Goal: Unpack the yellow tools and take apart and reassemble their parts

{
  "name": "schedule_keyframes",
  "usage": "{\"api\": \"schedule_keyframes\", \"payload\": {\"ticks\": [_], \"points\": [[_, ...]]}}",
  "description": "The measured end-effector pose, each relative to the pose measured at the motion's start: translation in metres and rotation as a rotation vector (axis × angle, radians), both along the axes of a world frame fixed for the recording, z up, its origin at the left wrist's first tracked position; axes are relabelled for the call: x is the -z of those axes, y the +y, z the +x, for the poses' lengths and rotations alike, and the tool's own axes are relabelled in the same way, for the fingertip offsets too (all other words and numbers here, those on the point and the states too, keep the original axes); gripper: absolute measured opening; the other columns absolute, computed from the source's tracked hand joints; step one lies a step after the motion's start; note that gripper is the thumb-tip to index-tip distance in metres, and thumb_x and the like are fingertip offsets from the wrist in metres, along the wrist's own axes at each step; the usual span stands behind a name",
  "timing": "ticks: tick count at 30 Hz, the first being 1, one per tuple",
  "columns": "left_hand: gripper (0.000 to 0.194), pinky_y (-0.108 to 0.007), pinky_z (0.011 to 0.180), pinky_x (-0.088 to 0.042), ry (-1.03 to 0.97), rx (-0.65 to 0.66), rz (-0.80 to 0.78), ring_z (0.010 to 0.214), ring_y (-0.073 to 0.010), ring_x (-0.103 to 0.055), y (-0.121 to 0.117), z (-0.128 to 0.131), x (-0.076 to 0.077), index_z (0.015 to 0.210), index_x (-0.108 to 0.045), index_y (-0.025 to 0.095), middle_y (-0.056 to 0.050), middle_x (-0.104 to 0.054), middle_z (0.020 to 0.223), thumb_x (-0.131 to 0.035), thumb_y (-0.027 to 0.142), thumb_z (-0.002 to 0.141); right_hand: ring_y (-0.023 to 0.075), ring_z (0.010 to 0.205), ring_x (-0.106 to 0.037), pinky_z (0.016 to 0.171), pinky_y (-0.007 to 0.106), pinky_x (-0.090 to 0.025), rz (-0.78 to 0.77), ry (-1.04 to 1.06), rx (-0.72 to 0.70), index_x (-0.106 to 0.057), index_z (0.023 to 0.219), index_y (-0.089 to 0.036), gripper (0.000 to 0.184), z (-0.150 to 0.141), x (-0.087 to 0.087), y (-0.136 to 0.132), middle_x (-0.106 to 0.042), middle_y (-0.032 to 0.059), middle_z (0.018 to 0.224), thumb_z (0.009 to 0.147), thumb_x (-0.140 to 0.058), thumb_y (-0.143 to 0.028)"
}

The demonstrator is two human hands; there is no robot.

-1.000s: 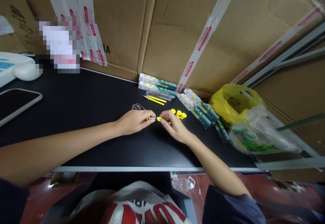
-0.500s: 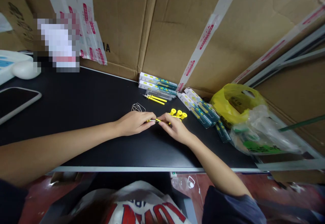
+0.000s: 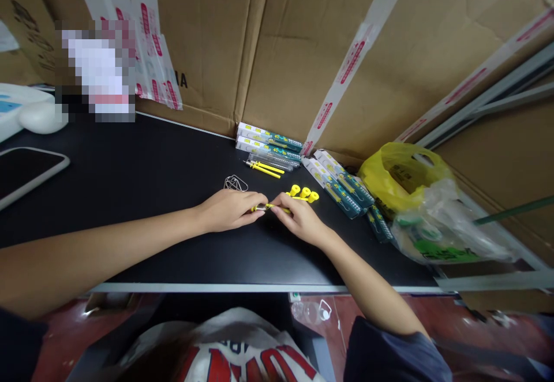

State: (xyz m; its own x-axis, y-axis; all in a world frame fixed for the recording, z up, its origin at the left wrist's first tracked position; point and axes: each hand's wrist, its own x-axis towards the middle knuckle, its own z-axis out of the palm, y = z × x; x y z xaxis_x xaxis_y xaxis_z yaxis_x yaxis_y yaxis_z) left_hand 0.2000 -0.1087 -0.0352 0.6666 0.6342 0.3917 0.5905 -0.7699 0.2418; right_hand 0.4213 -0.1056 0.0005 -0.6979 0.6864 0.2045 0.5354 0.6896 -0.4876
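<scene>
My left hand is closed in a pinch on a small clear tube with yellow on it, held just above the black table. Facing it, my right hand pinches a thin yellow rod, whose tip meets the tube's end. Fingers hide much of both pieces. Bent metal wire hooks lie behind my left hand. Several yellow round-ended pieces sit just beyond my right fingers. Farther back are yellow rods and clear tubes.
Printed narrow boxes lie against the cardboard wall, with more boxes to the right. A yellow plastic bag and a clear bag fill the right end. A phone-like device lies left.
The tube in my left fingers is turned slightly and shows a little more. Both hands stay in almost the same place.
</scene>
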Motion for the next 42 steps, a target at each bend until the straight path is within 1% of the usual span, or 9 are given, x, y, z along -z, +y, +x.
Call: {"api": "schedule_keyframes", "payload": {"ticks": [3,6,10,16,26,37,42], "points": [[0.026,-0.023,0.061,-0.042,0.006,0.011,0.007,0.083,-0.0160,-0.067,0.0003,-0.0012,-0.0001,0.107,-0.053,0.021,0.000,-0.068,0.098,-0.041,0.040,0.096,0.0124,0.065,-0.056,0.062,0.023,-0.040,0.001,-0.032,-0.004,-0.054,0.088,-0.019,0.017,-0.0007,0.0004,-0.0008,-0.061,0.0015,0.075,0.095,-0.044,-0.032],[0.028,-0.022,0.059,-0.040,0.012,0.018,0.029,0.081,-0.0148,-0.065,0.0004,-0.0022,0.0000,0.103,-0.056,0.021,0.000,-0.067,0.093,-0.040,0.042,0.096,0.0119,0.063,-0.054,0.060,0.023,-0.039,-0.005,-0.053,-0.005,-0.053,0.087,-0.019,0.017,-0.0014,0.0003,-0.0012,-0.058,0.0004,0.072,0.095,-0.044,-0.031],[0.028,-0.021,0.057,-0.038,0.015,0.022,0.051,0.077,-0.0127,-0.063,-0.0007,-0.0020,-0.0013,0.099,-0.058,0.021,0.000,-0.064,0.088,-0.037,0.038,0.098,0.0114,0.062,-0.052,0.060,0.022,-0.037,-0.028,-0.056,-0.009,-0.051,0.087,-0.018,0.017,-0.0017,-0.0003,-0.0004,-0.056,-0.0002,0.072,0.095,-0.043,-0.031],[0.025,-0.022,0.059,-0.037,0.022,0.046,0.032,0.075,-0.0120,-0.060,-0.0017,-0.0015,-0.0042,0.102,-0.058,0.021,0.001,-0.061,0.086,-0.038,0.034,0.098,0.0102,0.060,-0.046,0.060,0.022,-0.035,-0.083,-0.058,-0.043,-0.050,0.087,-0.018,0.017,-0.0011,-0.0009,0.0004,-0.051,-0.0022,0.069,0.096,-0.041,-0.030],[0.020,-0.023,0.063,-0.038,0.011,0.100,0.014,0.075,-0.0122,-0.059,-0.0010,-0.0019,-0.0027,0.102,-0.057,0.020,0.000,-0.061,0.088,-0.039,0.028,0.096,0.0106,0.062,-0.044,0.061,0.023,-0.034,-0.174,-0.041,-0.075,-0.049,0.087,-0.018,0.021,0.0000,0.0006,0.0018,-0.048,-0.0023,0.070,0.097,-0.039,-0.034],[0.021,-0.022,0.064,-0.040,0.019,0.105,0.064,0.077,-0.0121,-0.059,-0.0010,-0.0023,-0.0006,0.097,-0.058,0.021,0.000,-0.060,0.087,-0.039,0.027,0.095,0.0104,0.064,-0.041,0.061,0.023,-0.034,-0.305,0.062,-0.088,-0.051,0.083,-0.017,0.030,-0.0011,0.0003,0.0008,-0.046,-0.0022,0.071,0.096,-0.041,-0.041],[0.023,-0.021,0.064,-0.040,0.030,0.114,0.090,0.076,-0.0119,-0.058,-0.0004,-0.0024,0.0008,0.095,-0.058,0.020,0.000,-0.059,0.087,-0.037,0.028,0.096,0.0098,0.064,-0.040,0.062,0.023,-0.035,-0.420,0.116,-0.089,-0.052,0.082,-0.016,0.032,-0.0016,-0.0008,0.0014,-0.046,-0.0022,0.071,0.095,-0.043,-0.044]]}}
